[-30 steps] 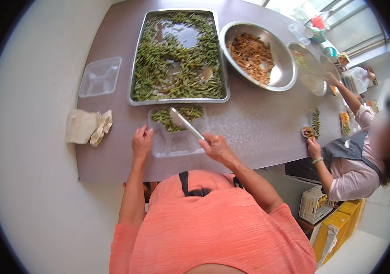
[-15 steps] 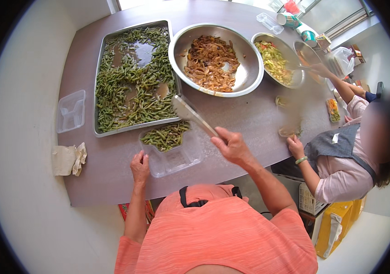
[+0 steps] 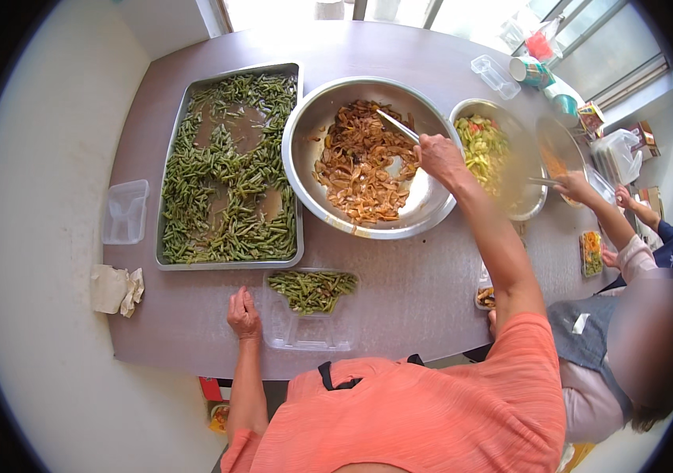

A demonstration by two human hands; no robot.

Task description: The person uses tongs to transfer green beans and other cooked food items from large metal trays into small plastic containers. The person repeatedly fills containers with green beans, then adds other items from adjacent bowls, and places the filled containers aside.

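My right hand (image 3: pixel 440 159) grips metal tongs (image 3: pixel 398 126), whose tips reach into the brown, sauce-coated sliced food (image 3: pixel 364 169) in a large steel bowl (image 3: pixel 298 169). My left hand (image 3: pixel 243 314) rests on the table with curled fingers and nothing visible in them, just left of a clear plastic compartment container (image 3: pixel 311 337). Cut green beans (image 3: pixel 311 289) fill that container's far compartment; its nearer compartments hold nothing. Behind it lies a deep metal tray (image 3: pixel 230 266) of cut green beans (image 3: pixel 194 205) in brown liquid.
An unused clear container (image 3: pixel 126 213) and crumpled brown paper (image 3: pixel 117 289) lie at the left. Right of my bowl stands another steel bowl (image 3: pixel 536 206) with yellow-green vegetables. A co-worker's hand (image 3: pixel 577 187) holds a utensil there. A filled container (image 3: pixel 591 252) sits farther right.
My right hand has carried the tongs from above the container, away and to the right, into the brown food. My left hand stays closed beside the container. The co-worker has leaned in closer.
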